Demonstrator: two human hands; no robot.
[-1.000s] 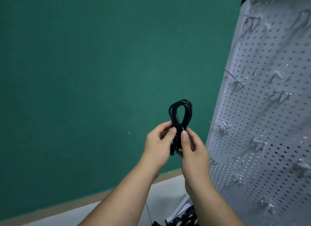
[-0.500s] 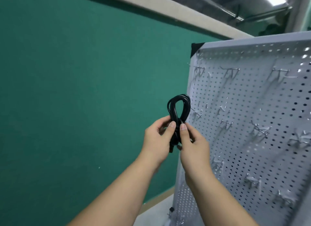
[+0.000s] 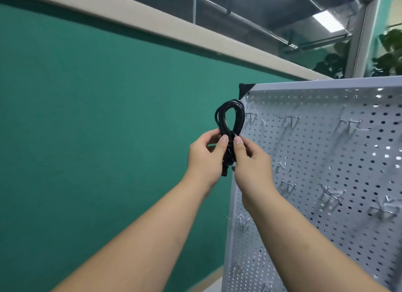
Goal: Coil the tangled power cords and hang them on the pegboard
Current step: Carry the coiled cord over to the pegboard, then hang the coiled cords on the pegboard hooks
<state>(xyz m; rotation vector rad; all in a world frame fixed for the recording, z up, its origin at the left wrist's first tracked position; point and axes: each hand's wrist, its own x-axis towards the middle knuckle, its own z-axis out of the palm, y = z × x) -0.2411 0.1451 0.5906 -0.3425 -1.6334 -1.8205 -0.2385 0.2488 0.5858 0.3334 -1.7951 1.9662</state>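
My left grip (image 3: 204, 159) is closed round the coiled power cord (image 3: 229, 117) at its bound waist, thumb pressed on the near face, fingers curled behind; my right grip (image 3: 252, 167) is closed on the same waist from the opposite side, its thumb laid just beside the left thumb; both forearms rise from the bottom of the frame. The cord, black and several strands thick, is held in the air at centre frame; its upper loop stands upright above the thumbs, and the loop's right edge overlaps the upper left corner of the pegboard (image 3: 326, 161); whether loop and board touch cannot be told; a black plug end (image 3: 225, 172) protrudes downward between the two palms. The pegboard, pale grey and perforated, occupies the right and lower right of the frame; metal hooks (image 3: 288, 119) stand out from it in rows. A green wall (image 3: 87, 139) fills the left of the frame; a beige band (image 3: 152, 24) crosses the upper left; a ceiling light (image 3: 328, 20) and foliage (image 3: 391, 52) appear at upper right.
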